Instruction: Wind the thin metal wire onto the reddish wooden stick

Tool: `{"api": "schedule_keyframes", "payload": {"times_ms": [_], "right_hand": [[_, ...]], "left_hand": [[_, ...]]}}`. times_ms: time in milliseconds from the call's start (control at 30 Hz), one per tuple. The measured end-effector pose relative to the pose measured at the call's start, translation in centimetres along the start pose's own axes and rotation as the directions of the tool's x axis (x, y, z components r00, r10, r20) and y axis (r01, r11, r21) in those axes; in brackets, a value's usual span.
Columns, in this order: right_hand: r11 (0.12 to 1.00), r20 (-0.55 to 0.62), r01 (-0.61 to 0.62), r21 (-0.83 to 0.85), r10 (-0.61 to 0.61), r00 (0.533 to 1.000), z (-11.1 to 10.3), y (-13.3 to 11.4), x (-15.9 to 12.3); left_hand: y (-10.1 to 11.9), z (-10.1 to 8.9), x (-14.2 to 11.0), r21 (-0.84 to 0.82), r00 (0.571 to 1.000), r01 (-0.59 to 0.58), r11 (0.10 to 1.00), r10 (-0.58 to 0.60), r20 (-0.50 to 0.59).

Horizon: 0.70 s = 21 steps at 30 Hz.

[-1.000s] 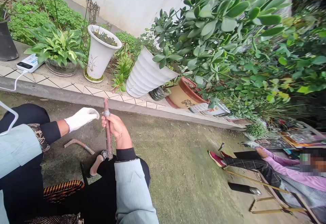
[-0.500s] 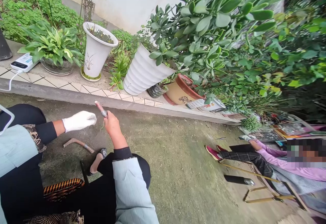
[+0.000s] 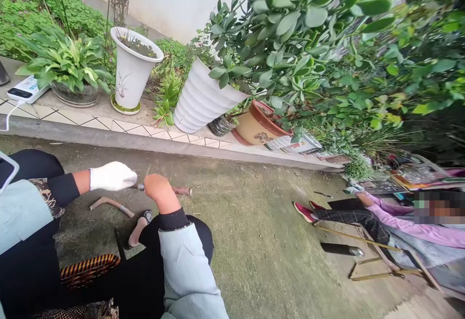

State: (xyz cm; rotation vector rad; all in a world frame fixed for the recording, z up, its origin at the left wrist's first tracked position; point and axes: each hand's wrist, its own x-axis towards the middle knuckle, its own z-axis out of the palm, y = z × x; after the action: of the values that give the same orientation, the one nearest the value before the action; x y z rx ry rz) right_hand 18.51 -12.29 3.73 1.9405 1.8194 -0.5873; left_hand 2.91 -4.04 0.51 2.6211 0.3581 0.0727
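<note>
My right hand (image 3: 158,190), bare, is wrapped round a short brown stick (image 3: 183,191) held nearly level. One end of the stick sticks out to the right of my fist. Between my hands a silvery band shows on its other part. My left hand (image 3: 113,176), in a white glove, is closed at the stick's left end; the fingertips are hard to make out. A thin green strip (image 3: 147,169) stands up beside my right hand. On the ground below my hands lies a bent brown stick (image 3: 112,205) with a wrapped band near one end.
A tiled ledge (image 3: 152,132) runs across in front, bearing a white flowerpot (image 3: 131,79), a ribbed white pot (image 3: 203,98) and a white device (image 3: 27,89) with a cable. A woven basket (image 3: 89,268) is by my legs. Another person (image 3: 392,220) sits at right.
My right hand has turned the stick from upright-slanting to nearly level, its free end now to the right. My left hand has closed at the stick's left end.
</note>
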Motion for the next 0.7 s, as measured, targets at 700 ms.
{"api": "schedule_keyframes", "payload": {"times_ms": [700], "right_hand": [[-0.209,-0.446,0.453,0.867,0.082,0.891,-2.3,3.7,-2.1]], "left_hand": [[-0.2,-2.1,-0.4,-0.968,0.996,0.047,0.247,0.064,0.064]]}}
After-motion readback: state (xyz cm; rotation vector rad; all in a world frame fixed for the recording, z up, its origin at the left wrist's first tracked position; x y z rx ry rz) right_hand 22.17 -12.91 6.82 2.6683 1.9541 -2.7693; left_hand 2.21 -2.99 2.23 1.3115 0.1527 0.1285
